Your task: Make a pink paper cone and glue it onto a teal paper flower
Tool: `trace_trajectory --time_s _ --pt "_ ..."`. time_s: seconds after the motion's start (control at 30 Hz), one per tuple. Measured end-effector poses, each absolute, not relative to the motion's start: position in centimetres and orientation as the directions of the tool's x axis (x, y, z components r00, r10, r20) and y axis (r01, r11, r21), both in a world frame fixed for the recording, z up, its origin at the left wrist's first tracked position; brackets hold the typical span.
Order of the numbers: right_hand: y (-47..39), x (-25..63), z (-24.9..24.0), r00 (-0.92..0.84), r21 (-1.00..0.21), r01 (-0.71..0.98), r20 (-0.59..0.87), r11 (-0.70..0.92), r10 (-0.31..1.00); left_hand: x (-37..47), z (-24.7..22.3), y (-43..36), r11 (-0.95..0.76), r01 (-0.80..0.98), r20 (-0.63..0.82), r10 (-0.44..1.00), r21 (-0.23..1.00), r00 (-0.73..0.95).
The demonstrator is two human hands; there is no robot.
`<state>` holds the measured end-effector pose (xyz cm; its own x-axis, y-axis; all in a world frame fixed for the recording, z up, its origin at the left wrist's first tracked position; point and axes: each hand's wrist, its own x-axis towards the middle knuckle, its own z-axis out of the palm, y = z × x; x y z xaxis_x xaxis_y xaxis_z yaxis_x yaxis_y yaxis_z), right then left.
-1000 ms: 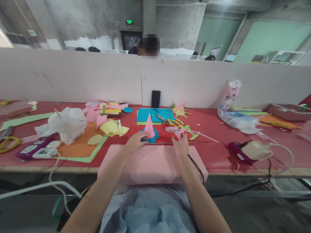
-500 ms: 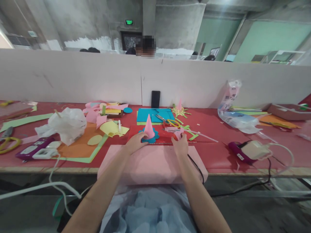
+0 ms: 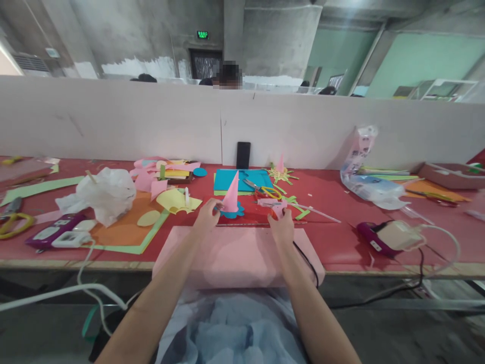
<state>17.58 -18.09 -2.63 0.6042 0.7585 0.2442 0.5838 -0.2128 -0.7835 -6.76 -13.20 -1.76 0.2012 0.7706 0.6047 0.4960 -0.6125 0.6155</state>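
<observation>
A pink paper cone (image 3: 231, 196) stands on a blue paper base with a scalloped edge (image 3: 239, 211), leaning a little to the right. My left hand (image 3: 208, 215) pinches the left edge of that base. My right hand (image 3: 282, 226) is wrapped around a pink glue gun (image 3: 279, 209), whose nozzle points left, just right of the cone. A clear glue stick (image 3: 322, 214) trails from the gun's back end. Beneath both lies a red sheet (image 3: 253, 216). Scissors with yellow and red handles (image 3: 270, 192) lie behind the gun, on blue sheets (image 3: 231, 179).
A pink box (image 3: 235, 255) sits at the table's front edge, under my forearms. Behind, a phone (image 3: 243, 154) leans on the white partition (image 3: 151, 121), near a second cone with yellow-green strips (image 3: 279, 172). Paper scraps (image 3: 178, 199) and a crumpled plastic bag (image 3: 106, 192) lie left; power strips flank both sides.
My left hand has shifted slightly left and toward the base's edge, tilting the base and cone so the tip leans right. My right hand and the glue gun stay nearly still.
</observation>
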Motion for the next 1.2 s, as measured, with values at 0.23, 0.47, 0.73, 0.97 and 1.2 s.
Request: trace_trajectory --time_s 0.23,0.47,0.73,0.97,1.2 --pt "-18.1 17.6 -2.7 0.599 -0.774 0.597 0.253 -0.212 0.760 -6.9 -1.7 -13.2 -0.596 0.485 0.604 0.781 0.641 0.161" --pt "-18.0 17.6 -2.7 0.604 -0.776 0.590 0.243 -0.221 0.759 -7.3 -1.6 -13.2 -0.535 0.477 0.573 0.816 0.697 0.077" --pt "-18.0 17.6 -2.8 0.596 -0.777 0.596 0.261 -0.202 0.759 -8.3 -1.7 -13.4 -0.307 0.736 0.455 0.890 0.603 -0.002" --pt "-18.0 17.5 -2.7 0.602 -0.776 0.592 0.246 -0.218 0.759 -8.2 -1.9 -13.1 -0.298 0.801 0.443 0.896 0.520 0.046" --pt "-18.1 17.6 -2.6 0.598 -0.770 0.598 0.243 -0.223 0.763 -7.9 -2.0 -13.0 -0.385 0.763 0.462 0.877 0.519 0.129"
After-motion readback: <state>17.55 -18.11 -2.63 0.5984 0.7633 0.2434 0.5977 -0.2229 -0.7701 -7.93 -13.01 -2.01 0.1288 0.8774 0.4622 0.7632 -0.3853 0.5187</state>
